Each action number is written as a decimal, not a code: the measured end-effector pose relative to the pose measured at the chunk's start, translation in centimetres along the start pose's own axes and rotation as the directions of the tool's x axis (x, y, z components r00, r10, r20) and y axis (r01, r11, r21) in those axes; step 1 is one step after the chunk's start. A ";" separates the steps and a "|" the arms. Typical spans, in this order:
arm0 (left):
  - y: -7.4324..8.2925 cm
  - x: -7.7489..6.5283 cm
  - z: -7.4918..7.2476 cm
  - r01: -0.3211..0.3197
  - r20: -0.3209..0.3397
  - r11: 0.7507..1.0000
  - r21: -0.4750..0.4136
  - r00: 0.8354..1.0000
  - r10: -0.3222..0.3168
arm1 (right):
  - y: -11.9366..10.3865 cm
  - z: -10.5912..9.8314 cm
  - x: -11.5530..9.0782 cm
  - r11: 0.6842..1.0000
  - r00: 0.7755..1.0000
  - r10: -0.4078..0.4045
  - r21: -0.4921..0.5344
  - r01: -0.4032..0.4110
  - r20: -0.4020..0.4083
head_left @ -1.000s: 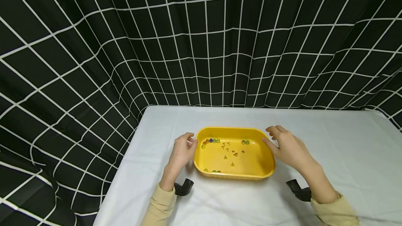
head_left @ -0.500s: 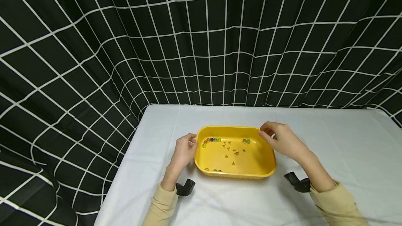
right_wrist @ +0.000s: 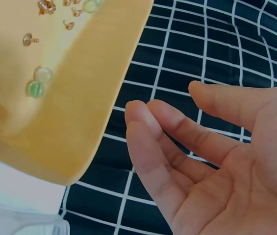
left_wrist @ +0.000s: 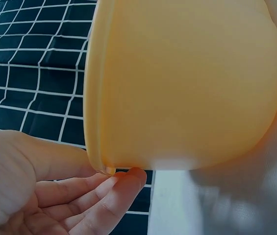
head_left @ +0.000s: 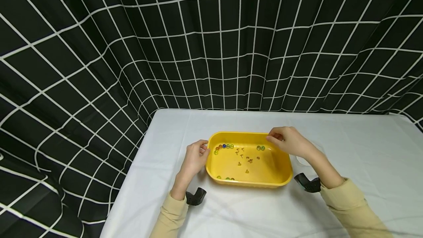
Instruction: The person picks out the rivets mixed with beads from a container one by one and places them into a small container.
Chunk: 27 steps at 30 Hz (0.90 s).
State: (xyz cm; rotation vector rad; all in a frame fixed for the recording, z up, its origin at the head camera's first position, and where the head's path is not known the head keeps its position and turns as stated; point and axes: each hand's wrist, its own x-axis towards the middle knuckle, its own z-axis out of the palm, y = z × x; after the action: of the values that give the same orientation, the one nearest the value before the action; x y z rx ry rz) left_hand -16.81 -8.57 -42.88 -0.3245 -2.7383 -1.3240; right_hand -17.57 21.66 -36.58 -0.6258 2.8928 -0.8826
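Note:
A yellow plastic tub (head_left: pixel 264 173) stands in the middle of the white table. Glass marbles (head_left: pixel 260 148) lie along its sides, and several small gold-coloured pins with broad heads (head_left: pixel 247 171) are scattered over its floor. At the tub's left end, my left hand (head_left: pixel 195 158) pinches the rim; in the left wrist view, the thumb tip is hidden behind it. Over the far right corner hovers my right hand (head_left: pixel 290 143), fingers loosely bent. The right wrist view shows these fingers (right_wrist: pixel 145 147) apart from the tub and holding nothing.
A clear, see-through container (right_wrist: pixel 25 223) stands close to the tub's right end, partly hidden by the right forearm in the head view. White cloth covers the table (head_left: pixel 244 208). Black curtains with a white grid (head_left: pixel 231 47) hang behind and to the left.
My right hand has moved left and away from me, from the tub's right end to its far right corner. The left hand stays at the left end. The clear container has come into sight.

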 end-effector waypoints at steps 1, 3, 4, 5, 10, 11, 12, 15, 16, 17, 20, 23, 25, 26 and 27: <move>0.0 0.0 0.0 0.001 -0.001 1.000 0.000 1.000 -0.001 | 0.0 0.0 0.2 1.000 1.000 0.005 0.007 -0.005 0.017; 0.0 0.0 0.0 0.005 0.002 1.000 -0.001 1.000 -0.005 | 0.0 0.1 0.5 0.999 0.998 0.018 0.027 -0.019 0.054; 0.0 0.0 -0.1 0.005 0.001 1.000 -0.001 1.000 -0.005 | 0.0 0.1 0.6 0.999 0.997 0.029 0.041 -0.032 0.077; 0.0 0.0 -0.1 0.003 0.001 1.000 0.001 1.000 -0.003 | 0.0 0.1 0.7 0.998 0.994 0.038 0.055 -0.043 0.098; 0.0 0.1 -0.2 -0.004 -0.004 1.000 0.005 1.000 0.004 | -0.1 0.4 1.4 0.990 0.977 0.082 0.100 -0.104 0.198; 0.0 0.1 -0.2 -0.004 -0.005 1.000 0.008 1.000 0.004 | 0.0 0.5 1.6 0.988 0.973 0.089 0.103 -0.113 0.211; 0.0 0.1 -0.2 -0.005 -0.005 1.000 0.008 1.000 0.005 | 0.0 0.6 1.8 0.987 0.970 0.094 0.107 -0.121 0.225; -0.1 0.1 -0.2 -0.008 -0.003 1.000 0.011 1.000 0.008 | 0.1 0.9 2.3 0.984 0.959 0.110 0.110 -0.142 0.260; -0.1 0.1 -0.2 -0.007 -0.001 1.000 0.011 1.000 0.007 | 0.2 1.1 2.5 0.982 0.956 0.115 0.111 -0.150 0.272; -0.1 0.1 -0.2 -0.006 0.001 1.000 0.012 1.000 0.006 | 0.2 1.1 2.7 0.981 0.952 0.119 0.112 -0.156 0.282; -0.1 0.1 -0.2 -0.002 0.006 1.000 0.015 1.000 0.002 | 0.3 1.4 3.1 0.979 0.945 0.130 0.110 -0.170 0.301; -0.1 0.1 -0.2 0.009 0.012 1.000 0.016 1.000 -0.009 | 0.3 1.5 3.5 0.975 0.936 0.147 0.111 -0.191 0.320; -0.1 0.1 -0.2 0.013 0.017 1.000 0.016 1.000 -0.013 | 0.4 1.7 3.7 0.972 0.930 0.160 0.109 -0.206 0.331; -0.1 0.2 -0.2 0.017 0.019 1.000 0.015 1.000 -0.017 | 0.4 1.7 3.7 0.972 0.927 0.161 0.110 -0.209 0.338; -0.1 0.2 -0.2 0.019 0.021 1.000 0.013 1.000 -0.020 | 0.4 1.8 3.8 0.971 0.925 0.163 0.111 -0.213 0.342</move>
State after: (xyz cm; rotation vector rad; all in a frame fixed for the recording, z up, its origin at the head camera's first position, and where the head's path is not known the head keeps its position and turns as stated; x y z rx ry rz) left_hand -17.00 -8.72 -42.83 -0.3131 -2.7732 -1.3140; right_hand -20.87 19.54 -38.01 -0.4252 2.5106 -0.8592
